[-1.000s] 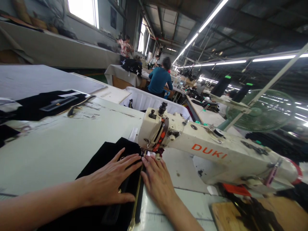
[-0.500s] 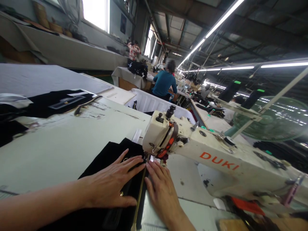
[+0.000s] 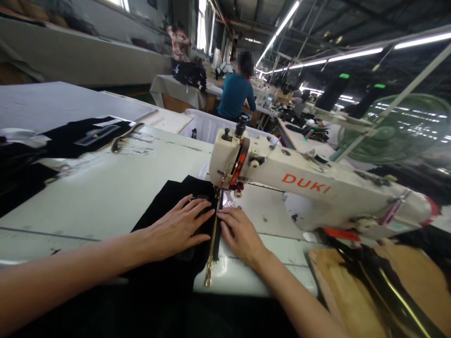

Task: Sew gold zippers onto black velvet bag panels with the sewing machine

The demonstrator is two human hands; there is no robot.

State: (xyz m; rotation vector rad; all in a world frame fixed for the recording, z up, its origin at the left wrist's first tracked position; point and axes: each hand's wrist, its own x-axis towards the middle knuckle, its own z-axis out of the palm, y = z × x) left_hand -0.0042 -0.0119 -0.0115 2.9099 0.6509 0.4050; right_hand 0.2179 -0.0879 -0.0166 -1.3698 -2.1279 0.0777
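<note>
Black fabric (image 3: 158,211) lies on the pale machine table, its upper edge under the needle area of a white sewing machine (image 3: 268,166). A gold zipper (image 3: 212,258) runs along the fabric's right side, its pull hanging near the table's front edge. My left hand (image 3: 176,228) rests on the fabric with fingers spread, fingertips near the zipper. Just right of the zipper, my right hand (image 3: 241,234) has its fingers close together and bent at the zipper's edge; what they grip, if anything, is hidden.
More black fabric pieces (image 3: 70,141) lie at the left. Behind the machine is a white bin (image 3: 204,126); a person in teal (image 3: 235,96) sits beyond. At the right are a wooden board (image 3: 327,267) with zippers and a green fan (image 3: 387,131).
The view has shifted, showing more of the table's front edge and the zipper pull. My right hand's fingers have bent and drawn together; my left hand stays spread on the fabric.
</note>
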